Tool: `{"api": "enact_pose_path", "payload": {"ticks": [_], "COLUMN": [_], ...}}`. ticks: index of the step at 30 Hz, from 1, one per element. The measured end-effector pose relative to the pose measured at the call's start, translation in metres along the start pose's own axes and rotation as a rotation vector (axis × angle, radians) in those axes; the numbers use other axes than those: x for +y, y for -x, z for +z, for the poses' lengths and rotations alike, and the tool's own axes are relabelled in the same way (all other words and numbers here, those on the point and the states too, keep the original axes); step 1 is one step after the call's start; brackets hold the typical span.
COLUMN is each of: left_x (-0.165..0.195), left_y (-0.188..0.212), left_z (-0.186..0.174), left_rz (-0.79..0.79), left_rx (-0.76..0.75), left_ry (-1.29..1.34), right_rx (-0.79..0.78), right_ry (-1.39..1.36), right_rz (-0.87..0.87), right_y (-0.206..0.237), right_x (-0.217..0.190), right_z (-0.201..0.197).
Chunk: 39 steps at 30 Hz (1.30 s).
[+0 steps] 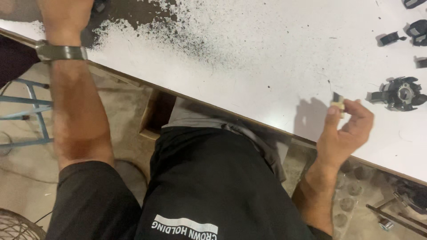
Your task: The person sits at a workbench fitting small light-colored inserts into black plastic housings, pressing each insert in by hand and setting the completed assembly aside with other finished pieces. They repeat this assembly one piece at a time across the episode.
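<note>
Here the right hand (344, 129) fingers pinch a small cream block (339, 104); left hand (62, 13) fingers cut off, unreadable.

Left hand (66, 18): fingers cut off by top edge, grasp not visible.
Small cream part (339, 105): half hidden behind right hand (344, 133) fingertips, kind unclear.
Black parts (416, 31): clipped by right edge, too small to identify.
Floor hardware (400, 213): blurred.
</note>
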<state>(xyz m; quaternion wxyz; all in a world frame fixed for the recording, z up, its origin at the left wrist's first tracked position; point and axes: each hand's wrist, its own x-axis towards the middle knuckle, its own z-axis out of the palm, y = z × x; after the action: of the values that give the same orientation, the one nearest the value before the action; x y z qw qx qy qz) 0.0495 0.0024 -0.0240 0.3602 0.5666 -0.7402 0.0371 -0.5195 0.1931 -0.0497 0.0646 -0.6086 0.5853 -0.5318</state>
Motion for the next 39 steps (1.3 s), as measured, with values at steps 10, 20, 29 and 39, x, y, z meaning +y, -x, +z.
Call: {"api": "enact_pose_path", "payload": {"ticks": [10,20,29,39], "left_x": [0.117,0.282,0.303,0.290], "left_y": [0.006,0.051,0.041,0.063], "left_z": [0.009,0.064,0.069,0.077], "left_rz": [0.194,0.297,0.478,0.283], "left_rx": [-0.564,-0.496,-0.441,-0.381], "left_ry": [0.064,0.487,0.391,0.503], "right_rx": [-0.091,-0.153,-0.187,-0.218], "right_ry": [-0.042,-0.049,-0.079,0.147], "right_rz": [0.019,0.016,0.033,-0.164], "right_y": [0.005,0.014,0.015,0.009], "right_x": [-0.036,-0.067,-0.069,-0.084], "right_z": [0.037,0.036,0.049,0.061]}}
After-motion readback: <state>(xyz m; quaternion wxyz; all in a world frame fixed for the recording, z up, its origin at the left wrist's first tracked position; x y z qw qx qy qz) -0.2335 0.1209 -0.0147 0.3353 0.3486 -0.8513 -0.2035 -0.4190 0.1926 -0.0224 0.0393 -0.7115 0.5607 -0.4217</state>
